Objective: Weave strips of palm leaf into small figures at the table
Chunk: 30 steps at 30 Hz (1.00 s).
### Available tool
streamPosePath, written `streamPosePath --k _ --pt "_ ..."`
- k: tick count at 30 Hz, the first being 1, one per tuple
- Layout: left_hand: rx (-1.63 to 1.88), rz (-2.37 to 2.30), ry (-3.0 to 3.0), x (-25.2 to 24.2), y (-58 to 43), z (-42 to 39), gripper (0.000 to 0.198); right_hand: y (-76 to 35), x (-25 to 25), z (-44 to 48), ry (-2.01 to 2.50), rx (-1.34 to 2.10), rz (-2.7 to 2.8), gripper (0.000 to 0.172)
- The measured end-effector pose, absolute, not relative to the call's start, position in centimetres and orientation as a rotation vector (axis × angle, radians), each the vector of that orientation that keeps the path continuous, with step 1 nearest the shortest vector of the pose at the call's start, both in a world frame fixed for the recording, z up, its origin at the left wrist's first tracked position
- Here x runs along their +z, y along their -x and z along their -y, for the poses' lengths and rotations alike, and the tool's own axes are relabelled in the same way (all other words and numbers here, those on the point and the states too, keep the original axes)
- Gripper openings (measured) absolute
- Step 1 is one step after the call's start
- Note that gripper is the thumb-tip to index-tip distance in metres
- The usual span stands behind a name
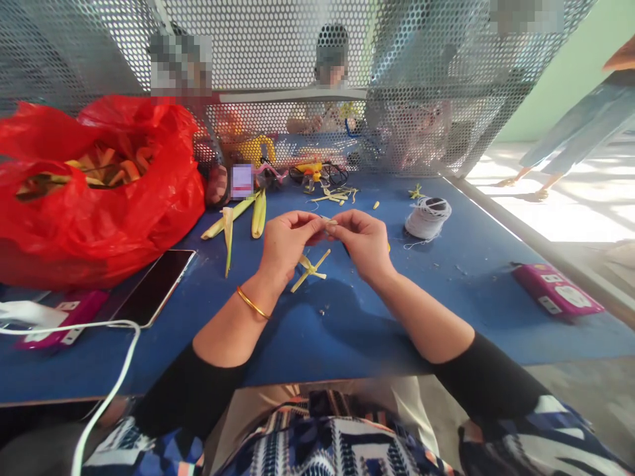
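Observation:
Over the middle of the blue table, my left hand [285,241] and my right hand [366,243] meet fingertip to fingertip. Both pinch a small pale strip [329,222], mostly covered by the fingers; it looks like dried leaf or husk. Just below them lies a cross-shaped piece of yellow-green strips [310,270]. Left of my left hand are folded husk leaves [258,215] and a narrow dry one [227,241]. A cone of white thread [427,219] stands to the right of my right hand, with a loose end on the table.
A big red plastic bag [169,225] of husk pieces fills the left side. Near it lie a phone [153,289], a purple power strip [69,320] and a white cable [124,367]. Another power strip [558,289] is at right. A perforated metal screen [407,79] rises behind; people are beyond.

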<state>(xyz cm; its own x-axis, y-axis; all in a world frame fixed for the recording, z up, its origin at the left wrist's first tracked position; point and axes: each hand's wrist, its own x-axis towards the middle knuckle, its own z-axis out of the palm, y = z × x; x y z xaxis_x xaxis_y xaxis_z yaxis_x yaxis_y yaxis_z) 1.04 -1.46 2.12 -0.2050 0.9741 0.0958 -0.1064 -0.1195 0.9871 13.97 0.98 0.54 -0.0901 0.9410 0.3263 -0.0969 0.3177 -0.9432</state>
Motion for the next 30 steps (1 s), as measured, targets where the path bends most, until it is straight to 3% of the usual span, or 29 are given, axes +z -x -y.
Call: streamPosePath --k 24,30 --pt "1.393 -1.101 -0.938 1.4 -1.3 1.2 0.031 -13.2 -0.1 -0.4 0.850 1.078 1.221 0.013" --pt "1.445 -1.158 -0.862 1.2 -1.0 0.5 0.024 -16.7 1.7 -2.2 0.976 1.064 1.665 0.018"
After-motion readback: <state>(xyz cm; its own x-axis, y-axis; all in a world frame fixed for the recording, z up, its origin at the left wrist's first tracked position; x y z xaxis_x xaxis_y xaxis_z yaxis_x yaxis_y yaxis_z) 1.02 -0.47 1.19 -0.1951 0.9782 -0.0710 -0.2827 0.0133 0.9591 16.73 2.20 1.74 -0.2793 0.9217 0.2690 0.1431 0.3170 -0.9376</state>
